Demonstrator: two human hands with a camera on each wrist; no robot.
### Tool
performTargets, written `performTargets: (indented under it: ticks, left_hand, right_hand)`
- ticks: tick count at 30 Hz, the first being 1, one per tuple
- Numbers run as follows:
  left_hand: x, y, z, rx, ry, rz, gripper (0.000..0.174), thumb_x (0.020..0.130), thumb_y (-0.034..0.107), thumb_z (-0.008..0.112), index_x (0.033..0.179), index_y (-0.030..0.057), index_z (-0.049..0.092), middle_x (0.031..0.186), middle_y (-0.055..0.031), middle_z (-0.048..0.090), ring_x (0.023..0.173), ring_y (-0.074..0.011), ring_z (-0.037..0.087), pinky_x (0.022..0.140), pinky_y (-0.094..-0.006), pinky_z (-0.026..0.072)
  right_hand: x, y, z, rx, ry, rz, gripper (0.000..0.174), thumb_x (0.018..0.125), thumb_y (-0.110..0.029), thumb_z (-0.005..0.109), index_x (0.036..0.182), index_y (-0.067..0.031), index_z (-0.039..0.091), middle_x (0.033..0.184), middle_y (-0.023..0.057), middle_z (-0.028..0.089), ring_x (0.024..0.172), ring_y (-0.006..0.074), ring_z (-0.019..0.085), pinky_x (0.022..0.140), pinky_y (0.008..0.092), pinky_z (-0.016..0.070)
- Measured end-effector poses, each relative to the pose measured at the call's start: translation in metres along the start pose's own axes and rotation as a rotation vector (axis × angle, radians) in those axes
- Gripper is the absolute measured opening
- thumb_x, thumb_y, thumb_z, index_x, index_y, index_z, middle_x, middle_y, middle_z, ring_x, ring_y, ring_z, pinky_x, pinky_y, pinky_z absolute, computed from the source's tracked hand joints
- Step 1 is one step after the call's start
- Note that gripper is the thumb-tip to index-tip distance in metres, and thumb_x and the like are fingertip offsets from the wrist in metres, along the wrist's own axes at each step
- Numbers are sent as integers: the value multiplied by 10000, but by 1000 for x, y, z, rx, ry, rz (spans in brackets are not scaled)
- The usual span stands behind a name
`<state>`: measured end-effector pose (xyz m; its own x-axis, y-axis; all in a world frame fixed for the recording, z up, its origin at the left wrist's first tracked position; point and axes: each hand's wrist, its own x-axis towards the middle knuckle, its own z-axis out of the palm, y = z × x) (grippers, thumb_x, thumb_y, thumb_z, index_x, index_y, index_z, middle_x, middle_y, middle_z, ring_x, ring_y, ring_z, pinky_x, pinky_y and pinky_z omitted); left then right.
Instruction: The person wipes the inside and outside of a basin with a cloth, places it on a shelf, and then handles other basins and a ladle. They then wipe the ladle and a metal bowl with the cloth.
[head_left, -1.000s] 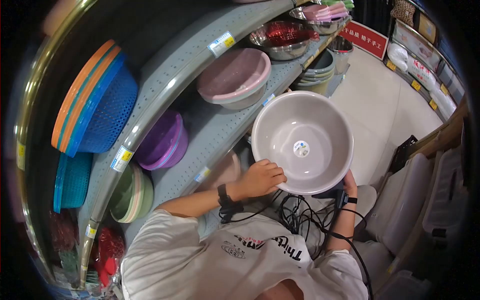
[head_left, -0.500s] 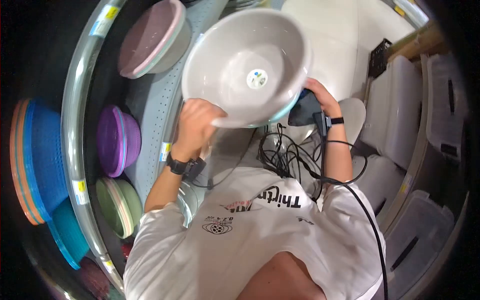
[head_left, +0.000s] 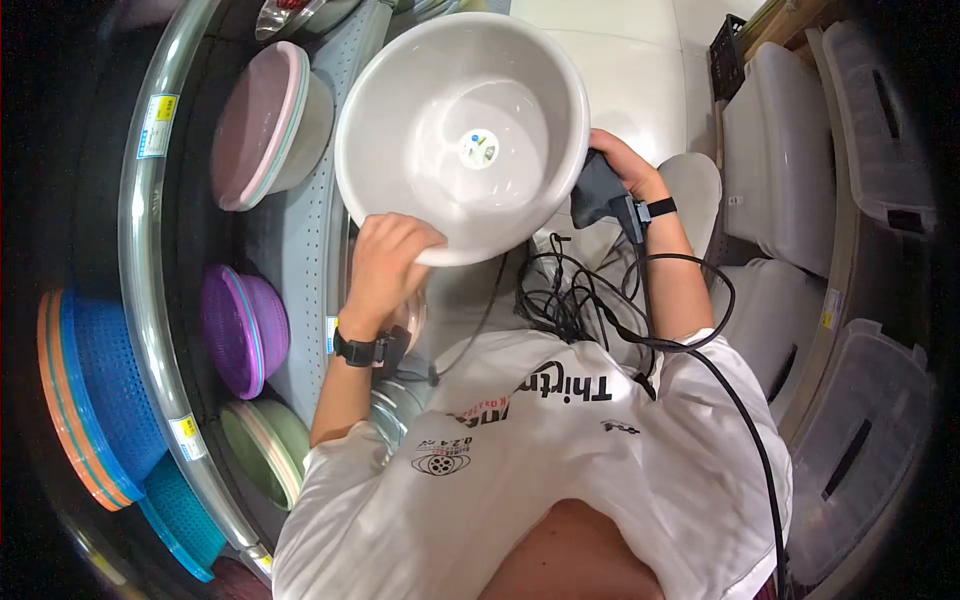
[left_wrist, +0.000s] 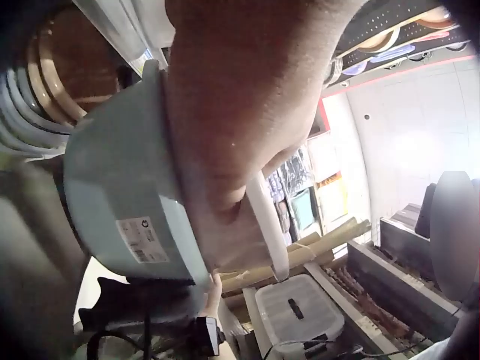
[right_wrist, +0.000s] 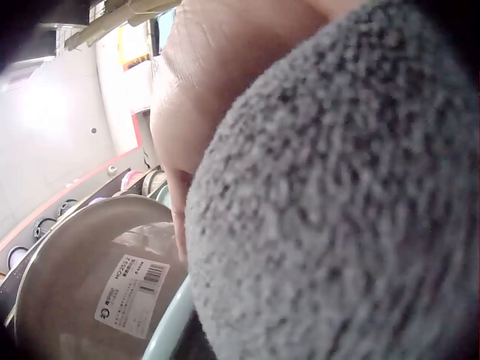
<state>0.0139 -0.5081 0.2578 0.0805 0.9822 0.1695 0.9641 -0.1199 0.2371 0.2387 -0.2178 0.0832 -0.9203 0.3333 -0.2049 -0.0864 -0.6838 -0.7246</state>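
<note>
Leftward in the head view, the grey basin (head_left: 462, 140) has shifted since the earlier frame, and we hold it ahead of our chest, beside the shelf (head_left: 305, 220). It is round, with no long axis; our left hand (head_left: 392, 262) grips its near-left rim with curled fingers, while our right hand (head_left: 628, 165) touches the right side, fingertips hidden behind it. In the left wrist view, a pale green basin (left_wrist: 112, 172) with a label (left_wrist: 142, 240) nests under the grey one, beside our left palm. In the right wrist view, a fuzzy grey surface (right_wrist: 322, 195) covers our fingertips, so we cannot tell how tightly they curl.
</note>
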Motion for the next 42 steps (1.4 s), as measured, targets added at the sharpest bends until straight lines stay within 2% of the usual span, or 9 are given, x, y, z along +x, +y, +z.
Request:
performTargets:
  ticks: [8,11,13,21,23,27,30,39,42]
  left_hand:
    - [-6,6,-26,99,135,68,164,764,143,677,922,116,711,891,-24,681,894,-254,614,855,-402,440]
    - [-9,17,-51,72,287,96,158,767,156,670,910,110,717,870,-34,688,849,-257,612,823,-410,445]
    - [-10,27,-69,92,370,151,178,761,174,670,919,110,720,871,-36,692,829,-253,611,804,-410,444]
    - [-30,12,-47,207,57,162,222,757,155,638,969,151,706,869,20,630,844,-207,597,813,-387,448]
    - [-27,12,-30,178,19,154,208,770,146,623,963,152,702,871,22,612,861,-193,600,827,-372,454]
    - [-24,1,1,98,-125,153,175,783,131,620,936,144,703,923,14,618,936,-186,601,853,-354,458]
    - [-16,-3,15,82,-56,162,289,668,119,735,956,154,727,934,11,627,930,-212,593,870,-387,453]
    - [-23,-9,27,93,218,57,249,625,136,800,861,137,719,947,-39,627,1018,-265,612,1087,-527,468]
    - [-44,-15,45,60,361,17,324,638,111,847,907,126,666,1101,-83,592,1113,-328,588,1098,-567,446]
  right_hand:
    - [8,6,-7,-211,107,-39,348,959,-264,627,1124,26,724,1063,82,735,968,147,671,905,304,533]
    - [18,7,-28,-372,525,-166,327,949,-284,590,992,15,716,903,53,684,822,142,616,763,306,495]
    - [12,-7,-38,-242,728,-154,362,943,-320,597,999,16,719,909,60,684,821,151,614,772,312,494]
    - [-11,-27,-71,166,1158,-591,446,953,-362,578,1119,46,646,1044,118,668,936,227,650,849,371,516]
    - [-14,-27,-85,332,1009,-687,469,973,-391,549,1228,0,590,1104,135,670,989,267,673,888,415,543]
    - [-28,-35,-53,352,699,-596,449,975,-402,553,1206,-19,601,1133,133,682,996,265,679,910,420,553]
    - [-22,-24,-56,289,552,-484,442,969,-416,570,1186,-33,616,1116,126,692,994,255,682,918,412,554]
    - [-24,-23,-22,-281,271,-176,353,935,-333,670,1031,3,718,899,56,732,795,155,679,785,286,543]
    - [-29,-23,-15,-377,247,-95,337,943,-315,679,999,9,754,879,45,737,781,126,660,760,271,525]
